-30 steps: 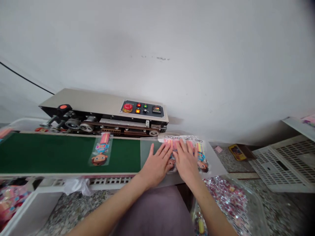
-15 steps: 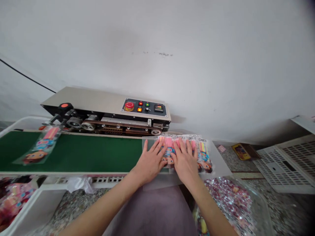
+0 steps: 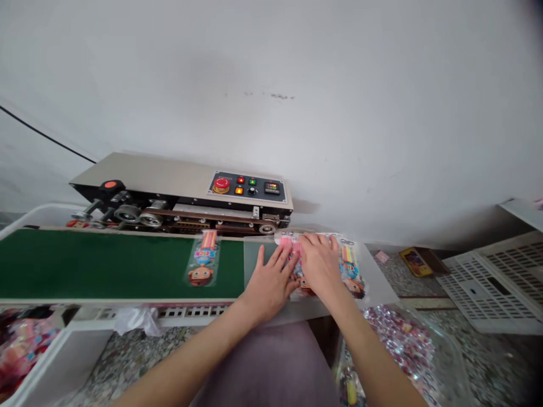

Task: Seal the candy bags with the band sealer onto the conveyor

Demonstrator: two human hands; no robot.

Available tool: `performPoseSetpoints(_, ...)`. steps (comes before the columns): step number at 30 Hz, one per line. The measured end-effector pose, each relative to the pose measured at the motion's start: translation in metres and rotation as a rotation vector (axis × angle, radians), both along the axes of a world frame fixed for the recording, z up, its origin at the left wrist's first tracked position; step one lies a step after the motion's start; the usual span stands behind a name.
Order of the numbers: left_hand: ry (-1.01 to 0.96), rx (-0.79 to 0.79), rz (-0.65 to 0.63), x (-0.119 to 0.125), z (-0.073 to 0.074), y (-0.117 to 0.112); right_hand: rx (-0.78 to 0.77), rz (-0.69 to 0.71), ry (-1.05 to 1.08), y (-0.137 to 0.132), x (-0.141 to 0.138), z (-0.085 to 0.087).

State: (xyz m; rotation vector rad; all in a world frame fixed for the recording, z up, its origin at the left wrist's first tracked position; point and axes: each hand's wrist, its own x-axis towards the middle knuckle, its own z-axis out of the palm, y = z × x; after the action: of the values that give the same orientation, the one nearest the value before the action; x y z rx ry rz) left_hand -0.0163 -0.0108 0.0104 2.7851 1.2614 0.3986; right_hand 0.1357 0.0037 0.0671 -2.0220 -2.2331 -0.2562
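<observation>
A band sealing machine (image 3: 182, 195) stands against the white wall, with a green conveyor belt (image 3: 106, 263) in front of it. One clear packet with a cartoon face (image 3: 202, 264) lies on the belt near its right end. A fanned stack of the same packets (image 3: 350, 265) rests on the grey infeed plate (image 3: 252, 254). My left hand (image 3: 269, 282) lies flat with fingers spread at the stack's left edge. My right hand (image 3: 322, 265) rests palm down on the stack, fingers stretched toward the machine.
A white slotted crate (image 3: 487, 282) sits at the right. A clear bag of small colourful items (image 3: 394, 345) lies below the plate. A white bin (image 3: 25, 345) with packets stands at lower left. A yellow card (image 3: 414, 261) lies on the speckled counter.
A new packet has appeared on the belt by the infeed plate; the earlier packet rode left and out of sight. My right hand has slid further up the stack.
</observation>
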Motion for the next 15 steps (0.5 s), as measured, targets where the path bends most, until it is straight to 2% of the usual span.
performPoseSetpoints(3, 0.007, 0.032, 0.011, -0.012, -0.009, 0.0, 0.031, -0.003, -0.019, -0.007, 0.009, -0.011)
performPoseSetpoints(7, 0.022, 0.028, 0.003, -0.031, -0.008, 0.0, 0.051, -0.004, -0.026, -0.015, 0.008, -0.026)
performPoseSetpoints(12, 0.053, 0.004, 0.067, -0.059, -0.004, 0.003, 0.032, -0.019, -0.02, -0.012, -0.001, -0.025)
performPoseSetpoints(15, 0.091, 0.002, 0.157, -0.076, 0.008, 0.005, 0.022, -0.025, -0.034, -0.012, 0.001, -0.023)
